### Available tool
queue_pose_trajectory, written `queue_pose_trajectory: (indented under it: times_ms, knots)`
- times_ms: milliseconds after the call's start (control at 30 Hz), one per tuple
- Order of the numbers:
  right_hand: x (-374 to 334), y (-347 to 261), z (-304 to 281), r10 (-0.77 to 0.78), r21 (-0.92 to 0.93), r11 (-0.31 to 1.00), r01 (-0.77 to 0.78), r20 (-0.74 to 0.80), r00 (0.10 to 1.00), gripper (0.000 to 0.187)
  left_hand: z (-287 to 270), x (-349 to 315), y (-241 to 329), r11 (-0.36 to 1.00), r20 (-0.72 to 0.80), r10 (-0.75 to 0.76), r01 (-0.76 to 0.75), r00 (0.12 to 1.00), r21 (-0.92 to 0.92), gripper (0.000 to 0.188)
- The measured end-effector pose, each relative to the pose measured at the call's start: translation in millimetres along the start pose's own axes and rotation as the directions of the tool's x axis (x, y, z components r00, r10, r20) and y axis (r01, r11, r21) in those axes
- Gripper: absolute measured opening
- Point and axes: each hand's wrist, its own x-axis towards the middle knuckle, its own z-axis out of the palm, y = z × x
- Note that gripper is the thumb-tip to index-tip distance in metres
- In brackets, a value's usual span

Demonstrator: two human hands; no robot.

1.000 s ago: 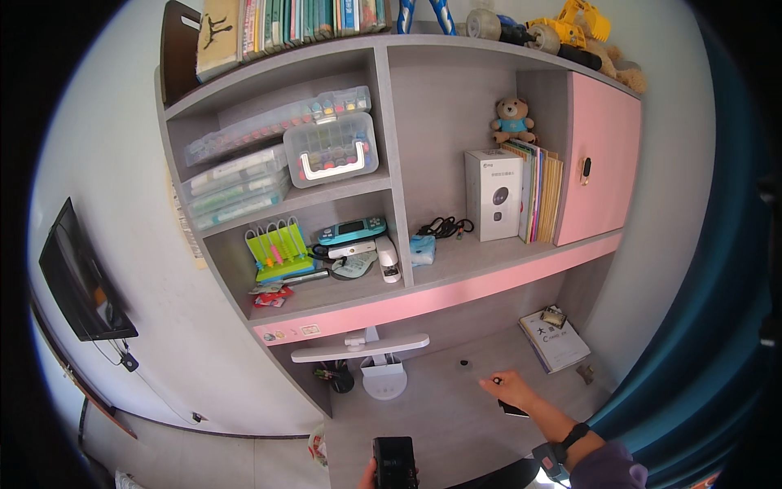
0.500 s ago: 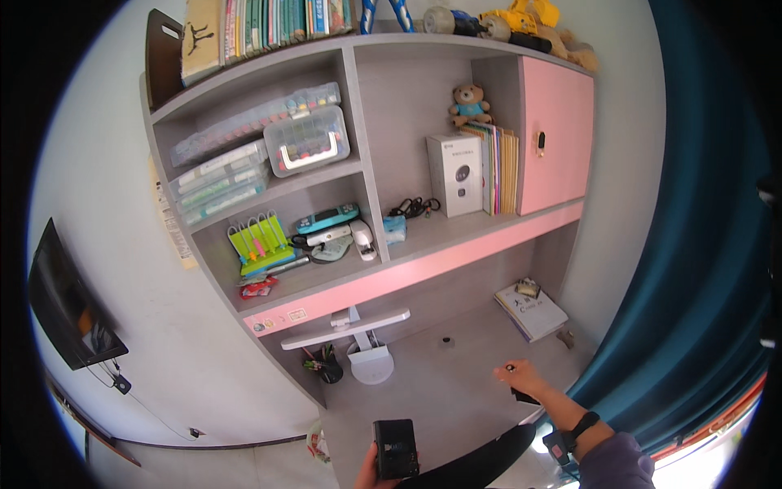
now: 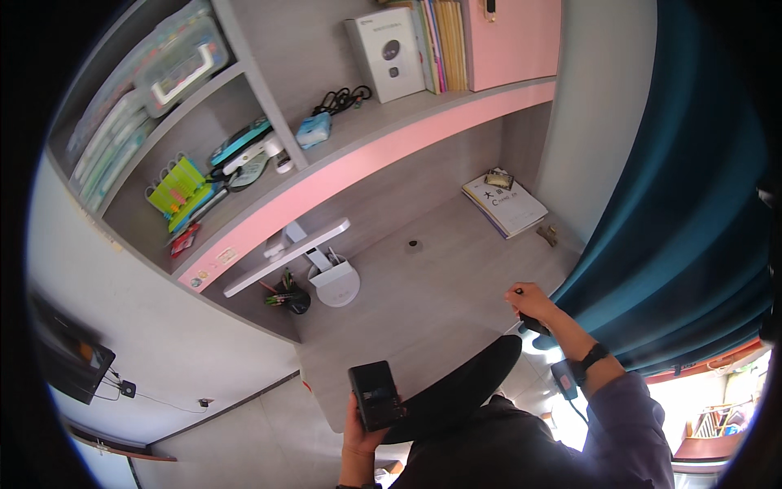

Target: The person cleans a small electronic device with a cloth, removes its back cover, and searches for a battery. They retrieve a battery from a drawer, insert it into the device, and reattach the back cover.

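Note:
My left hand (image 3: 358, 432) comes up from the lower edge and holds a black rectangular device (image 3: 375, 395) upright over the near edge of the grey desk (image 3: 423, 301). My right hand (image 3: 533, 303) rests at the desk's right front edge with its fingers curled. A small dark object (image 3: 517, 291) sticks out from the fingertips, and another dark thing (image 3: 533, 328) lies just under the wrist. A dark watch (image 3: 590, 359) sits on that wrist. What the small object is, I cannot make out.
A white desk lamp (image 3: 326, 273) and a dark pen cup (image 3: 293, 301) stand at the back left. A booklet (image 3: 505, 204) lies at the back right by a teal curtain (image 3: 676, 228). Shelves (image 3: 342, 122) above hold boxes, books and cables. A small black dot (image 3: 413, 243) sits mid-desk.
The view has tilted down, so the upper shelves have slid out of the picture and the desk looks larger. My right hand has lifted off the flat dark item and curled; the left still holds the device.

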Motion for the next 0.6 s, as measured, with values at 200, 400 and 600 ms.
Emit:
queue_pose_trajectory:
  times_ms: [200,400,600]
  knots:
    - [43.9,33.1,-41.0,-0.008,-0.057,0.998,0.006,-0.036,0.999,0.025,31.5,30.0,-25.0,0.997,-0.066,0.072,-0.073,0.995,-0.016,0.067]
    - [83.6,96.7,-88.3,0.035,0.078,0.997,-0.027,-0.112,0.993,0.026,57.4,70.7,-59.3,0.999,-0.163,0.004,-0.010,0.987,-0.035,0.068]
    - [120.6,104.9,-102.3,0.072,0.348,0.934,-0.077,0.026,0.997,0.020,75.0,96.1,-77.7,0.998,-0.164,0.036,-0.029,0.986,0.049,0.071]
